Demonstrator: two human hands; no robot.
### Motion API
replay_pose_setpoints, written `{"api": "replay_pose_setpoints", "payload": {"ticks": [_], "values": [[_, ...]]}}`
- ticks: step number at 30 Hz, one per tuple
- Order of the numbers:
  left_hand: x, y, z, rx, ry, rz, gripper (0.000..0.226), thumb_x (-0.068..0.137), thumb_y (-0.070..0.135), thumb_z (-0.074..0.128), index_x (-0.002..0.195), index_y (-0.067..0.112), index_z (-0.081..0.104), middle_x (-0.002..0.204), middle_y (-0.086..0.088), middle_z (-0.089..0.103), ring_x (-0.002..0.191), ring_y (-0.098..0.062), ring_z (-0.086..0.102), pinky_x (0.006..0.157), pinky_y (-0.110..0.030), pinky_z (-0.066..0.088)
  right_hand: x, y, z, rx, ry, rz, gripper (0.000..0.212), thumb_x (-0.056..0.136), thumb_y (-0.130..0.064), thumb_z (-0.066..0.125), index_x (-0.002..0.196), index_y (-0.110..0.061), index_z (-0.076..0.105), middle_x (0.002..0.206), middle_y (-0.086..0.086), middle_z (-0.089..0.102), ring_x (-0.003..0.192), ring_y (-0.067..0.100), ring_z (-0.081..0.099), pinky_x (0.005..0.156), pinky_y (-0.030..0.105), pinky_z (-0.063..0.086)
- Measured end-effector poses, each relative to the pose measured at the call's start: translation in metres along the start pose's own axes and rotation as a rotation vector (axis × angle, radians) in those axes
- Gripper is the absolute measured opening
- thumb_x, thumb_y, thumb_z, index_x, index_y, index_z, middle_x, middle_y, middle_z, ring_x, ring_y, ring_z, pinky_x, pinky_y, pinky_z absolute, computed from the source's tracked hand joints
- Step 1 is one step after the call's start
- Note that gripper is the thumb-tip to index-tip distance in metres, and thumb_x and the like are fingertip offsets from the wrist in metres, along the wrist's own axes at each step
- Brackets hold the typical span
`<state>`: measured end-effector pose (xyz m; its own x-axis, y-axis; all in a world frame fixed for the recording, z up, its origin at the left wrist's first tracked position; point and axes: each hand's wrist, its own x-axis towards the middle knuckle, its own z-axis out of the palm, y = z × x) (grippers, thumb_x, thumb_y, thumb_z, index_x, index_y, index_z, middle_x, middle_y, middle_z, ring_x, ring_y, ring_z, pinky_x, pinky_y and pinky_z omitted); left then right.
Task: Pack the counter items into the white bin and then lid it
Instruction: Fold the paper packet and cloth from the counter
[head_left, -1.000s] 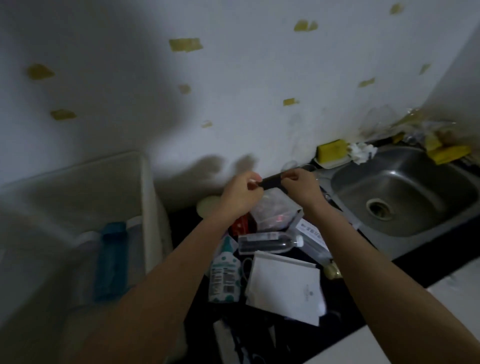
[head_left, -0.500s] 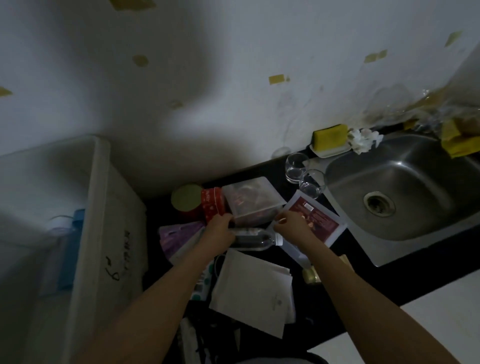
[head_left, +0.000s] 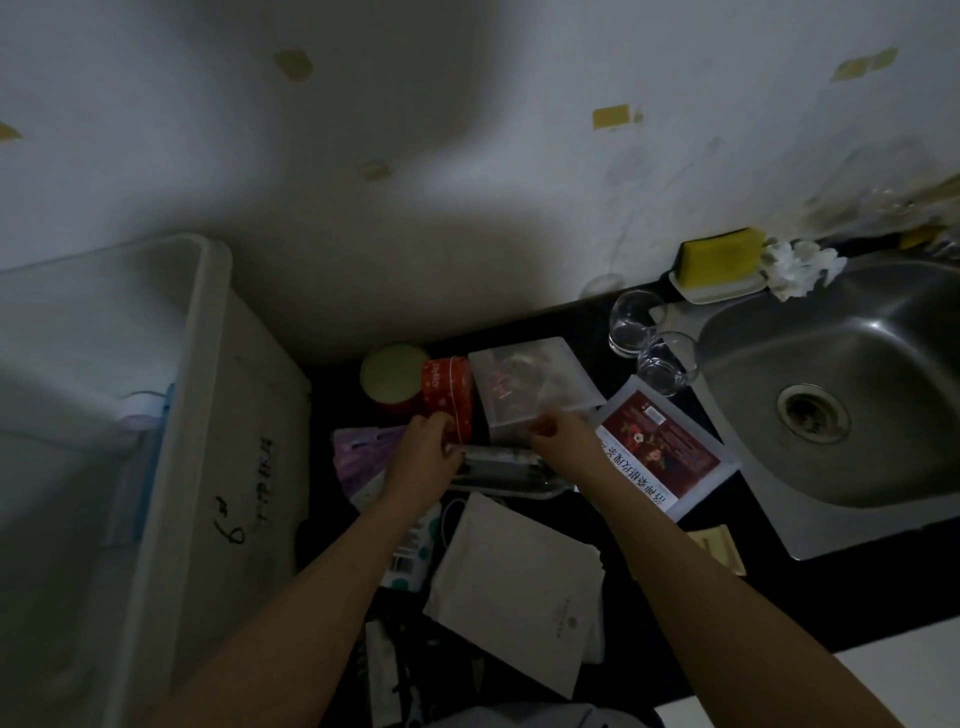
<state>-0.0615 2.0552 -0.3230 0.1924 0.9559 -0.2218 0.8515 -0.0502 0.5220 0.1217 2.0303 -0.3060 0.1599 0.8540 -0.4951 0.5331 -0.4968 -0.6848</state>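
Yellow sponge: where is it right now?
Head view, upper right: the yellow sponge sits in a white tray against the wall, at the sink's back left corner, beside crumpled white paper.

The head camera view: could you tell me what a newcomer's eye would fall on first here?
Probably the two hands, left hand and right hand, meeting over a clear bottle amid counter clutter. Then the big white bin at left, and the yellow sponge by the steel sink at right.
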Motion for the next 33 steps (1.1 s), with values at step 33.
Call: {"api": "replay_pose_setpoints", "payload": {"ticks": [33], "values": [[-0.080, -0.016, 0.011, -0.180, -0.383, -0.092, 0.058, 0.078, 0.049, 0.068, 0.124, 0.017, 0.056, 0.123, 0.000, 0.062, 0.105, -0.016, 0.061, 0.083, -0.027, 0.050, -0.077, 0.009, 0.024, -0.179, -0.101, -0.034, 0.029, 0.091, -0.018, 0.055, 0.112, 0.000, 0.063, 0.114, 0.016, 0.065, 0.105, 0.027, 0.061, 0.094, 0.038, 0.049]]}}
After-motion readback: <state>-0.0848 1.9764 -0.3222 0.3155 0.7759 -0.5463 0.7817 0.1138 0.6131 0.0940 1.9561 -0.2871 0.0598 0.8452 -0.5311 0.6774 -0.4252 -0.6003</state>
